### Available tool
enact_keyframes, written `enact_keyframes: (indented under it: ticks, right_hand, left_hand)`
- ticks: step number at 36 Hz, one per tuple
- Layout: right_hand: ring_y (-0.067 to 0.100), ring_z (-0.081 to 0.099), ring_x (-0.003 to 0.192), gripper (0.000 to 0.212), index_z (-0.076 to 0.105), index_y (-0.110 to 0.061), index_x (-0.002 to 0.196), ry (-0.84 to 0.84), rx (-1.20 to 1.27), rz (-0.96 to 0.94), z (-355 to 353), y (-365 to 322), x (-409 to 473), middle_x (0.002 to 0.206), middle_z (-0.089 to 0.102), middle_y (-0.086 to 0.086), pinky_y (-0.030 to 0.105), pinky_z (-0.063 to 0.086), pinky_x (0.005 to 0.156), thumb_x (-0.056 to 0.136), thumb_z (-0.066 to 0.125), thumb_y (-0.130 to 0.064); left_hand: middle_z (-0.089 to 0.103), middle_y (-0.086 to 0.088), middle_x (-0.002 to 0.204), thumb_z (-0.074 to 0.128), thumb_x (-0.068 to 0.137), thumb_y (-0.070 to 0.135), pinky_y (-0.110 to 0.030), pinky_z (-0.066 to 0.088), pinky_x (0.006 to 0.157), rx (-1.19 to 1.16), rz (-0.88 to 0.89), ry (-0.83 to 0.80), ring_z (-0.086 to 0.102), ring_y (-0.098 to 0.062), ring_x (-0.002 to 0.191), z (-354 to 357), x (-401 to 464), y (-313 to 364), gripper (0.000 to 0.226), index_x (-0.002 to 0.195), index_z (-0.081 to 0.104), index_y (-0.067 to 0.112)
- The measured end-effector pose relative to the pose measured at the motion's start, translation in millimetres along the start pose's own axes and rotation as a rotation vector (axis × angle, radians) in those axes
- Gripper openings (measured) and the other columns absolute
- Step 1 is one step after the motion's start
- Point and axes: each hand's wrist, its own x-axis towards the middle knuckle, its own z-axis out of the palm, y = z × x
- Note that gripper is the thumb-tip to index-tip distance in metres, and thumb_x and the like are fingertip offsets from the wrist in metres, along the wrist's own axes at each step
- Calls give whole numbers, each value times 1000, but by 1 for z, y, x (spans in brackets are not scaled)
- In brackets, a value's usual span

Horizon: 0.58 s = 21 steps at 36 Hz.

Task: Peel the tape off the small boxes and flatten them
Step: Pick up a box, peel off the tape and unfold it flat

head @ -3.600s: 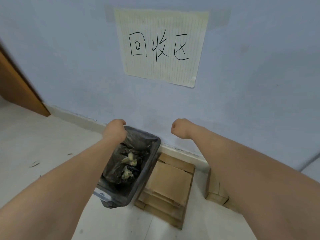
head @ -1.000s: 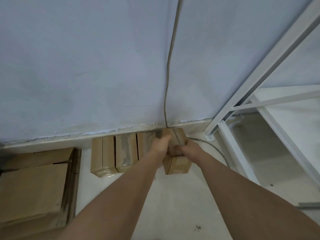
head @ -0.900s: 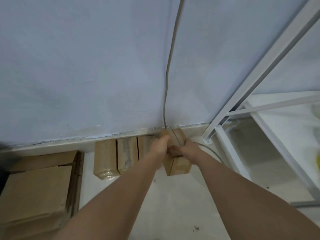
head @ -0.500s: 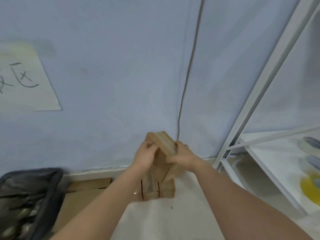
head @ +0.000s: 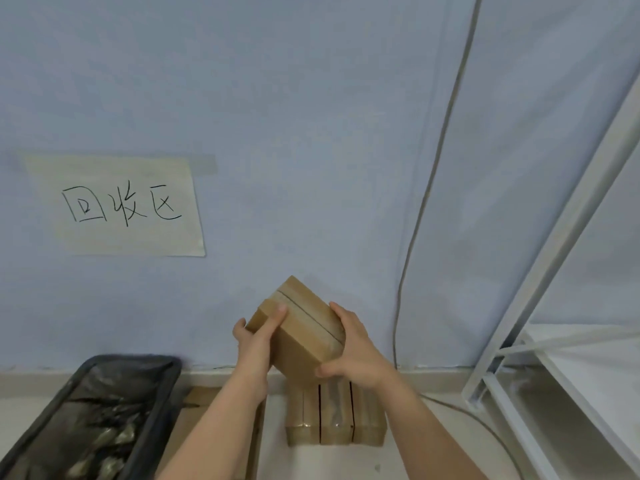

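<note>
A small taped cardboard box (head: 300,325) is held tilted in the air in front of the wall, its taped seam running diagonally across the upper face. My left hand (head: 256,344) grips its left end, the thumb lying over the top edge. My right hand (head: 356,351) grips its right end, fingers along the far side and the thumb curled under the lower corner. Below them a row of small sealed boxes (head: 335,414) stands on the floor against the skirting.
A bin lined with a black bag (head: 86,417) holding crumpled tape sits at the lower left. Flattened cardboard (head: 194,410) lies between the bin and the boxes. A white metal shelf frame (head: 540,306) stands on the right. A cable (head: 429,188) runs down the wall beside a paper sign (head: 121,206).
Both hands took a box from the right end of the floor row and lifted it up in front of the wall. The view swung left, bringing the sign and bin back in.
</note>
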Motion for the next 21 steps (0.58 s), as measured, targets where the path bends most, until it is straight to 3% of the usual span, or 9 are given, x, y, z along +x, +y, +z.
enact_keyframes:
  ticks: [3, 7, 10, 14, 18, 21]
  right_hand:
    - [7, 28, 128, 115, 13, -31, 148, 74, 50, -15, 3, 10, 5, 136, 25, -15, 24, 32, 102, 59, 85, -22]
    - [5, 21, 132, 116, 6, -31, 150, 98, 17, -52, 0, 9, 16, 139, 18, -19, 28, 28, 111, 64, 83, -20]
    - [4, 13, 136, 106, 2, -25, 151, 89, 10, -63, -5, 4, 23, 139, 14, -16, 24, 20, 111, 74, 76, -21]
    - [10, 17, 140, 74, 24, -21, 147, 143, -13, -104, -14, -1, 28, 148, 24, -9, 23, 19, 109, 83, 62, -23]
    - [1, 30, 132, 49, 39, -35, 136, 282, 116, -186, -24, -13, 24, 137, 37, -18, 27, 26, 111, 93, 54, -18]
    - [-4, 41, 121, 43, 48, -35, 127, 356, 196, -240, -30, -22, 20, 127, 46, -18, 29, 36, 107, 93, 51, -9]
  left_hand:
    - [43, -4, 134, 77, 74, 40, -41, 41, 99, 7, 40, -63, 48, -23, 113, 9, 7, 2, 98, 146, 11, 30]
    - [37, -2, 140, 82, 51, 52, -37, 39, 103, 48, 184, -63, 45, -20, 120, 16, 15, 5, 120, 143, 7, 40]
    - [30, 0, 145, 86, 65, 34, -28, 37, 96, 106, 329, -42, 40, -16, 125, 20, 18, 6, 114, 145, 4, 40]
    - [19, 9, 147, 88, 62, 32, -29, 34, 103, 272, 497, -46, 31, -8, 130, 23, 13, 10, 122, 145, 0, 43]
    - [15, 22, 137, 88, 59, 29, -22, 29, 100, 445, 615, -57, 26, 2, 124, 28, 5, 13, 126, 146, -2, 38]
    - [14, 28, 130, 89, 56, 31, -18, 28, 99, 506, 654, -87, 25, 6, 124, 30, 1, 11, 128, 146, -1, 39]
